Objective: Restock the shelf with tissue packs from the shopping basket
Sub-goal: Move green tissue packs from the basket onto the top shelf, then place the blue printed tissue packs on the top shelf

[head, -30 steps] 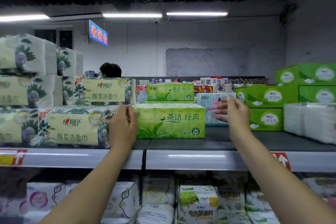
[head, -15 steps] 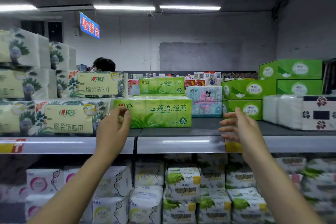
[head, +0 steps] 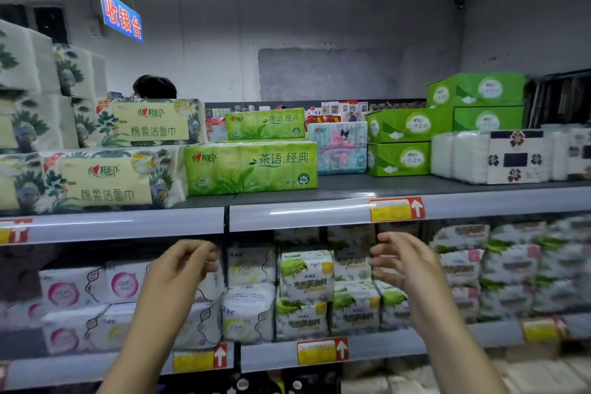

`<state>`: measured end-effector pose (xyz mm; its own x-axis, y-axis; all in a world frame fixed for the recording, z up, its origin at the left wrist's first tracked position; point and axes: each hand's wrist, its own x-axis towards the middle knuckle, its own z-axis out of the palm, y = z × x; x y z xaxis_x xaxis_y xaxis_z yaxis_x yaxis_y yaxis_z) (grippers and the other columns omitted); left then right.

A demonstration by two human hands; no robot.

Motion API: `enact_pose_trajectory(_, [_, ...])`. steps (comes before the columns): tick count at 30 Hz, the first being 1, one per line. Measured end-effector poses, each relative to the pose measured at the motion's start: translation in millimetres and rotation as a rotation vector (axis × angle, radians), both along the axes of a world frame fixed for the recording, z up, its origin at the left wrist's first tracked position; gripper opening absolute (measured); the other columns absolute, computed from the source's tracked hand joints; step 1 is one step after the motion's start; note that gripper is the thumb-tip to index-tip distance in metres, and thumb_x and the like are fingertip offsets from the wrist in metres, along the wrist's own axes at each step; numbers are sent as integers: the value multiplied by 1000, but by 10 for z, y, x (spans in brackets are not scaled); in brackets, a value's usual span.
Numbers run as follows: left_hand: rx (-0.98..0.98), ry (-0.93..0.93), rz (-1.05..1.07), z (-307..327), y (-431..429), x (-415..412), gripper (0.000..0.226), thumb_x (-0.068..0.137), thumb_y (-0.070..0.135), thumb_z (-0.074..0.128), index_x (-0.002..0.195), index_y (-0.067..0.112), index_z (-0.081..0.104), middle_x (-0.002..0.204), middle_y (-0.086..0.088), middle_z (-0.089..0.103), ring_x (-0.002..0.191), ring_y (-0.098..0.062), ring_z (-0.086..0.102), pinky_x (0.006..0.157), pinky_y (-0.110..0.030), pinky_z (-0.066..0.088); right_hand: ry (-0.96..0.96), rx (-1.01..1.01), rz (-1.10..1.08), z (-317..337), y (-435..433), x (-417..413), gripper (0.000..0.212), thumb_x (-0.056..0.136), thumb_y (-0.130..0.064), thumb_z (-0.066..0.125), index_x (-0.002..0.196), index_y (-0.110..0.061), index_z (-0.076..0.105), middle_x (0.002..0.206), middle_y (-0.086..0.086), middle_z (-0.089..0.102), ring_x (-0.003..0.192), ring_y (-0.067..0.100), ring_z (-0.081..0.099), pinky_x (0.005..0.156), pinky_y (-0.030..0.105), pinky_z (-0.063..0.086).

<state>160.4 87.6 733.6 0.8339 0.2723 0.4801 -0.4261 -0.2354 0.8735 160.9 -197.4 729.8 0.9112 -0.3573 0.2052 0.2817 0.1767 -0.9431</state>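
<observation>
A green tissue pack (head: pixel 251 168) lies on the top shelf (head: pixel 319 213), with a second green pack (head: pixel 265 123) behind it. My left hand (head: pixel 179 269) hangs below the shelf edge with loosely curled fingers and holds nothing. My right hand (head: pixel 406 262) is also below the edge, fingers spread and empty. Both hands are apart from the packs. The shopping basket is out of view.
Cream floral packs (head: pixel 105 179) are stacked at the left of the top shelf. Green boxes (head: pixel 406 141) and white packs (head: pixel 489 155) stand at the right. A pink and blue pack (head: pixel 339 147) sits behind. The lower shelf (head: pixel 351 352) holds several small packs. A person's head (head: pixel 155 86) shows behind.
Both hands have let go of the green pack on the top shelf and dropped down below the shelf edge. The view has tilted downward.
</observation>
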Motion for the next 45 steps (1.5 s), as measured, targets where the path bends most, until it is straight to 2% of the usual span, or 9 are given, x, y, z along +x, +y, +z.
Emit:
enact_pose_trajectory(3, [-253,144,-46,-223,-50,-138,22,97,16,48,85,7,65,85,-14,68,82,-24,63,76,-32,49,53,70,-9,-227,75,-132,18,97,-16,50,92,-8,65,78,10,67,68,23,65,55,29,55])
enact_pose_trajectory(7, [-337,286,-78,-557,-40,-273,23,98,16,47,89,8,66,89,-13,69,86,-24,65,79,-35,48,124,241,-95,-508,94,-301,19,98,-14,49,89,-6,63,71,10,66,62,23,63,50,25,54])
enact_pose_trajectory(10, [-322,323,-71,-712,20,-392,22,99,16,46,90,11,66,90,-10,69,88,-21,65,81,-33,47,195,283,-143,-731,117,-414,18,98,-16,49,88,-8,62,65,3,68,58,16,66,48,21,53])
enact_pose_trajectory(13, [-304,346,-78,-808,53,-510,21,99,16,46,90,13,65,91,-8,69,90,-19,65,79,-29,48,252,260,-129,-889,173,-548,16,97,-18,51,90,-11,63,73,4,68,67,18,64,56,24,55])
enact_pose_trajectory(16, [-283,379,-68,-905,75,-613,20,98,16,46,91,15,65,92,-5,69,90,-18,65,86,-31,49,273,186,-110,-986,238,-712,14,97,-18,51,92,-11,62,79,7,68,70,19,64,63,28,53])
enact_pose_trajectory(31, [-218,590,-128,-1474,74,-811,20,100,19,46,90,18,63,97,-4,67,94,-17,64,87,-33,45,417,135,-205,-1592,304,-1244,16,97,-17,49,88,-12,61,78,6,67,74,19,64,76,32,50])
enact_pose_trajectory(35, [-252,617,-99,-1575,145,-732,19,100,12,43,96,7,61,88,-4,64,85,-15,61,84,-34,44,442,128,-194,-1693,354,-1216,18,97,-18,49,85,-15,62,78,5,67,73,18,63,73,30,50])
enact_pose_trajectory(38, [-300,631,-69,-1691,214,-706,26,101,11,42,84,14,61,86,-3,64,86,-19,61,78,-35,46,468,122,-182,-1797,388,-1138,17,97,-17,48,89,-14,62,78,4,67,73,18,64,70,29,50])
enact_pose_trajectory(45, [-303,510,-23,-1955,164,-851,21,98,14,45,87,15,63,89,-7,67,84,-15,63,73,-27,47,543,140,-156,-2179,356,-1046,17,97,-14,48,89,-13,62,75,3,69,65,14,66,66,26,53])
